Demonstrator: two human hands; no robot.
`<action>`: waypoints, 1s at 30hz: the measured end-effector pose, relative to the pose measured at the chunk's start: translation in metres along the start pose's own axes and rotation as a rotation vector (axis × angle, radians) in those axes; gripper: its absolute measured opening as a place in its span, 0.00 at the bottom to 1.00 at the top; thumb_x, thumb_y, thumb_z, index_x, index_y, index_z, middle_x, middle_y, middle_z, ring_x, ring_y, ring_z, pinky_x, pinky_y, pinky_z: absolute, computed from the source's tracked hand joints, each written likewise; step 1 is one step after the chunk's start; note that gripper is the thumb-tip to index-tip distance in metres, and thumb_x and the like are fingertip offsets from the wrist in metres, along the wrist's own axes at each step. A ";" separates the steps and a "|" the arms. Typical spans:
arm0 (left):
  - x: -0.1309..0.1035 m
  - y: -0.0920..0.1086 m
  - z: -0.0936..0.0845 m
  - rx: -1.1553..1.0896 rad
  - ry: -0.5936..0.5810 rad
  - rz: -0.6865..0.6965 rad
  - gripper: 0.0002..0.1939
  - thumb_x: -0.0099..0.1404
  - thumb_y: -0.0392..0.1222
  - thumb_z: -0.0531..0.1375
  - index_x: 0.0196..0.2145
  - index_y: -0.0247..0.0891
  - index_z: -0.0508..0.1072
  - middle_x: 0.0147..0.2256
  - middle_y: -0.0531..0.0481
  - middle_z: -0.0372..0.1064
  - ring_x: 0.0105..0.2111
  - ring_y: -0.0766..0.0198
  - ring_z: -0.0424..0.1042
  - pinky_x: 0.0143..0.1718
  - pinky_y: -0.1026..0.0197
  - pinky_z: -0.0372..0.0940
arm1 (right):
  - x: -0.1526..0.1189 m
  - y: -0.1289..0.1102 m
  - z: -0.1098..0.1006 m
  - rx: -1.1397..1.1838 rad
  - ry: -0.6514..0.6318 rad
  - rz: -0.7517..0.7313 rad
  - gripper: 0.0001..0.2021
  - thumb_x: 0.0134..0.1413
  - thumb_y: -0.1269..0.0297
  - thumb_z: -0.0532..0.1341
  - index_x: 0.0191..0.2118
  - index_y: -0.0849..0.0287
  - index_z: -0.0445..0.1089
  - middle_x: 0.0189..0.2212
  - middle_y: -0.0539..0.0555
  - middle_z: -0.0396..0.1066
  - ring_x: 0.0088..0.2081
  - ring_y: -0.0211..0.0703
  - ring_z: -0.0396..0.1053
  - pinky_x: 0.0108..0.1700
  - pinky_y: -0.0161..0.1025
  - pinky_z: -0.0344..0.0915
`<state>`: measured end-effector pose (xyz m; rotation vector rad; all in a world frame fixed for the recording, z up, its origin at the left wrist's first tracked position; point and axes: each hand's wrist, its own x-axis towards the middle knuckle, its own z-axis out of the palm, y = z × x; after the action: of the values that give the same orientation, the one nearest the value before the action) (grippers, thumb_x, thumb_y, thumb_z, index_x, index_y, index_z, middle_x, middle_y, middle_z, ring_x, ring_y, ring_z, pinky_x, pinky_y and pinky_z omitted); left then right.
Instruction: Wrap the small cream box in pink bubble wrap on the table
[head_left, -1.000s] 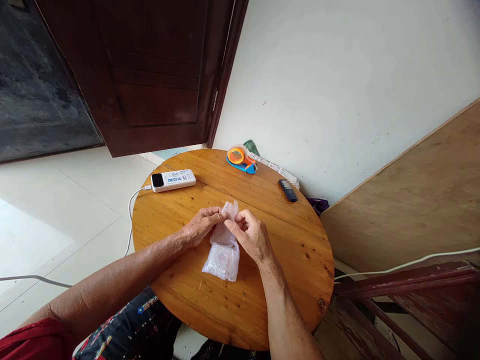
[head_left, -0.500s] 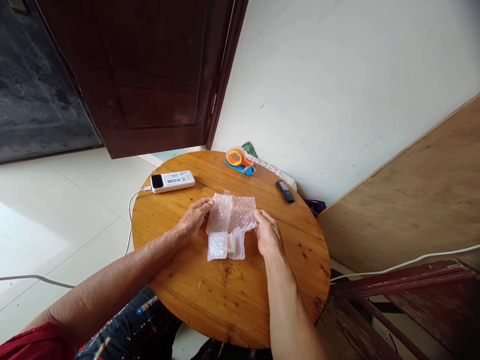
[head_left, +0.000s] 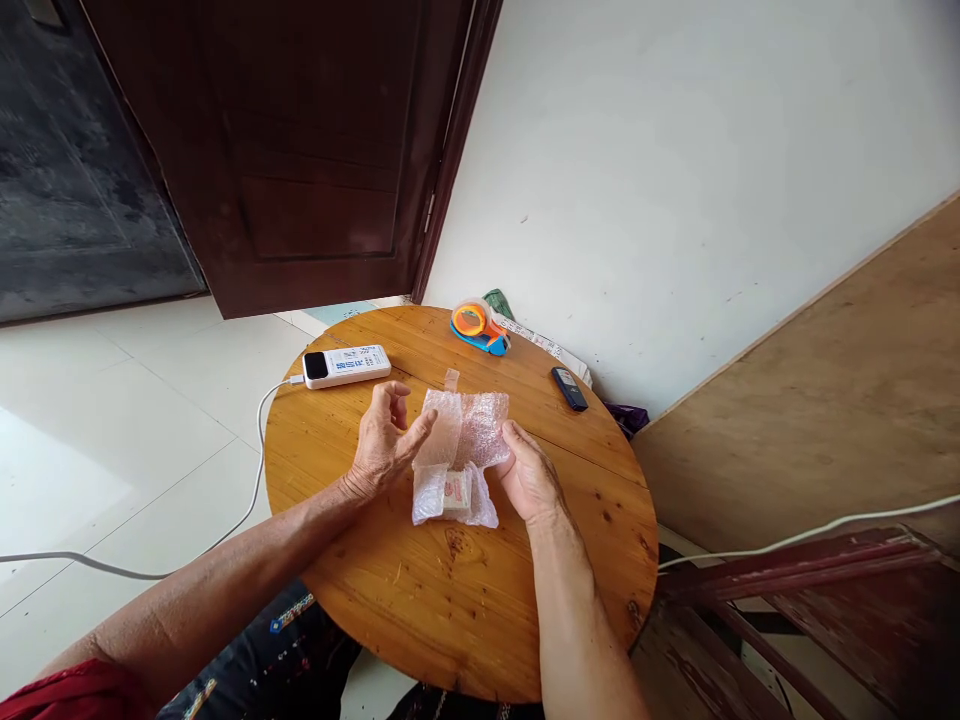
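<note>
Bubble wrap (head_left: pixel 482 420) lies spread near the middle of the round wooden table (head_left: pixel 420 610). Its lower part folds around a small pale box (head_left: pixel 457 491) with red print, whose top shows between the flaps. My left hand (head_left: pixel 386 437) is raised at the wrap's left edge, thumb and fingers apart, holding nothing. On the right, my right hand (head_left: pixel 525 468) pinches the wrap's right edge between thumb and fingers. A short piece of clear tape (head_left: pixel 451 380) sticks out at the wrap's top edge.
A white device (head_left: pixel 347 366) with a cable stands at the table's back left. An orange and blue tape dispenser (head_left: pixel 480 328) is at the back edge, and a dark handheld object (head_left: pixel 569 389) lies at the back right. Behind are a door and a wall.
My left hand has let go of the wrap's left edge and opened. The lower flaps have spread, and more of the small box shows. My right hand still holds the right edge.
</note>
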<state>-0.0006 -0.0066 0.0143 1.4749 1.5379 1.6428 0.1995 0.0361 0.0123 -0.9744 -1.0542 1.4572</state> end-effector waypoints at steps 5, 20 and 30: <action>-0.001 -0.001 0.003 0.090 -0.319 -0.039 0.18 0.56 0.55 0.65 0.32 0.39 0.66 0.23 0.58 0.60 0.23 0.68 0.59 0.26 0.65 0.54 | -0.003 -0.002 0.002 0.040 -0.035 0.037 0.14 0.44 0.52 0.71 0.31 0.55 0.73 0.35 0.50 0.77 0.37 0.43 0.73 0.44 0.40 0.69; 0.023 -0.011 0.003 -0.770 -0.166 -0.644 0.18 0.44 0.47 0.67 0.23 0.37 0.62 0.19 0.58 0.61 0.19 0.72 0.61 0.23 0.67 0.59 | 0.012 0.006 -0.020 -0.115 0.321 -0.059 0.21 0.37 0.44 0.69 0.25 0.56 0.64 0.21 0.47 0.69 0.25 0.41 0.68 0.30 0.39 0.66; 0.018 -0.025 0.007 -0.342 -0.226 -0.427 0.32 0.49 0.33 0.63 0.53 0.35 0.62 0.21 0.62 0.64 0.19 0.71 0.60 0.22 0.68 0.53 | 0.005 -0.001 -0.020 -0.775 0.293 -0.104 0.19 0.43 0.52 0.63 0.41 0.58 0.69 0.16 0.42 0.63 0.21 0.40 0.60 0.27 0.36 0.55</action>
<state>-0.0087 0.0191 -0.0022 1.0253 1.2634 1.3510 0.2187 0.0430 0.0075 -1.5869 -1.4498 0.7683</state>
